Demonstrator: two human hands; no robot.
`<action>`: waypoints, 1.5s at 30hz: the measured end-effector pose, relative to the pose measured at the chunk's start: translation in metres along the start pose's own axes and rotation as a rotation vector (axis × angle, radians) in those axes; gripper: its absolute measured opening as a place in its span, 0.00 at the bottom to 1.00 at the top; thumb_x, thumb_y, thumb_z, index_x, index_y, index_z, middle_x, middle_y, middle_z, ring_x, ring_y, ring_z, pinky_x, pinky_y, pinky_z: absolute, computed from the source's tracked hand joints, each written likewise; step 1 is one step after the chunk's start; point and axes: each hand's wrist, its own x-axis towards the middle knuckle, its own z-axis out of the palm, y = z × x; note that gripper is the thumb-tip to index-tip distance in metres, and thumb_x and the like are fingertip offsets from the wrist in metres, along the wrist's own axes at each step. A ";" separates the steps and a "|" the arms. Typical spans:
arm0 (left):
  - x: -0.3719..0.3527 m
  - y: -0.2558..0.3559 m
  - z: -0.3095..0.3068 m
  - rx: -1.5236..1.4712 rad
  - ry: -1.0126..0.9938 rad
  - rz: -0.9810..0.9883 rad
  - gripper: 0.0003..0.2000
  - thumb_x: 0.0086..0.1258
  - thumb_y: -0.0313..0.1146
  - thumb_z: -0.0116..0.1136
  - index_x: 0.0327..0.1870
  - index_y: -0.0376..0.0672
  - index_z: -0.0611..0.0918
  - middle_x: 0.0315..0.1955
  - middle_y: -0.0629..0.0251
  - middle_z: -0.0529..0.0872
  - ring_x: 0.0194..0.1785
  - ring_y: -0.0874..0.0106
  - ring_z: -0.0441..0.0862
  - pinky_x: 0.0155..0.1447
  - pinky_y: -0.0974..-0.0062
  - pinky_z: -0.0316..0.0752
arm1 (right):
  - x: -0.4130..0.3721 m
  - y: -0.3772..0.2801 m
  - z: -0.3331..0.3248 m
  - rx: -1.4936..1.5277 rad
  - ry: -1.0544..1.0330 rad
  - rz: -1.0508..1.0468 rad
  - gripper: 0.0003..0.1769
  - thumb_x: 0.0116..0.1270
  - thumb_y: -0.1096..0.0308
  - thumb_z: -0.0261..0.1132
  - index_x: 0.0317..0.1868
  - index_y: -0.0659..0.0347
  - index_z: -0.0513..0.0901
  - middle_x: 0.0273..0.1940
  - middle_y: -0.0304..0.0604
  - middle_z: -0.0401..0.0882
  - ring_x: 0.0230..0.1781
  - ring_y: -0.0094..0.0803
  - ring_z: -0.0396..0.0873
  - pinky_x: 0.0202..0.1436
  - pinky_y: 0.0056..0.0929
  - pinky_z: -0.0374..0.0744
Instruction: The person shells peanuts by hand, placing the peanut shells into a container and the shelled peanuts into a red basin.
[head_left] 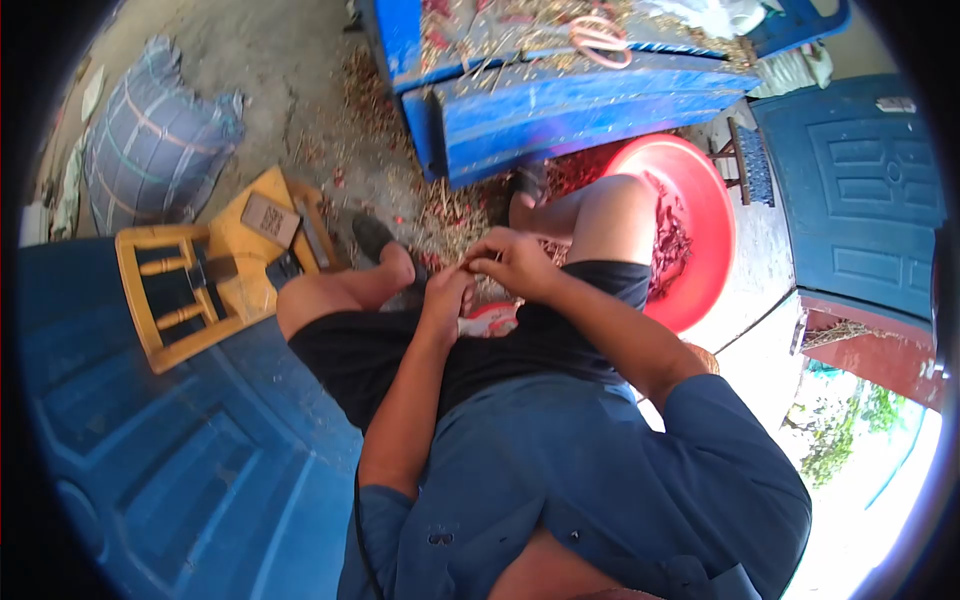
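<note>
Close together above the lap, fingertips meeting or nearly so: left hand (446,299) lower and to the left, fingers curled inward; right hand (517,263) higher, thumb and forefinger brought near the left fingertips. Something small and dark perhaps at the meeting point; too small to make out. Cannot tell whether grasping anything with either hand.

Just beside the left hand, over the dark shorts (365,355): a red-and-white item (490,321), partly covered. Cannot tell whether held or merely lying there.

Beyond the right knee: a red basin (722,215), round and wide, with dark red pods (668,245) inside, partly hidden by the leg.

Between and ahead of the feet: straw-like litter (450,212) with red scraps, spread over the concrete floor. One dark shoe (373,236) near it, by the left foot.

Straight ahead: a blue bin-like structure (590,115), littered on top, with a pink loop (600,42) near its edge.

Off left: a yellow wooden chair (240,300), tipped over in appearance, a brown box (271,219) with a printed code on it; farther out, a bulging checked sack (155,145). Off right: a blue panelled door (850,190), then bright daylight and greenery (840,435).
</note>
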 end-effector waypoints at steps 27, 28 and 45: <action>0.025 -0.010 -0.015 0.093 0.113 -0.036 0.05 0.69 0.26 0.52 0.40 0.42 0.81 0.19 0.78 0.70 0.19 0.85 0.63 0.23 0.84 0.58 | 0.242 -0.046 -0.303 -0.858 0.616 0.217 0.17 0.67 0.54 0.65 0.54 0.46 0.87 0.56 0.47 0.82 0.57 0.47 0.82 0.61 0.44 0.79; 0.022 -0.005 -0.013 0.079 0.128 -0.048 0.05 0.69 0.26 0.52 0.40 0.42 0.81 0.19 0.78 0.70 0.18 0.85 0.63 0.22 0.84 0.56 | 0.252 -0.041 -0.304 -0.914 0.575 0.302 0.16 0.67 0.55 0.65 0.54 0.42 0.87 0.58 0.46 0.80 0.60 0.46 0.80 0.62 0.44 0.78; 0.020 -0.013 0.001 0.129 -0.009 0.008 0.07 0.70 0.29 0.52 0.41 0.40 0.82 0.19 0.77 0.71 0.18 0.85 0.64 0.22 0.83 0.57 | 0.004 -0.016 -0.109 -0.107 -0.219 -0.114 0.13 0.77 0.59 0.60 0.52 0.58 0.83 0.49 0.45 0.85 0.40 0.42 0.83 0.48 0.41 0.80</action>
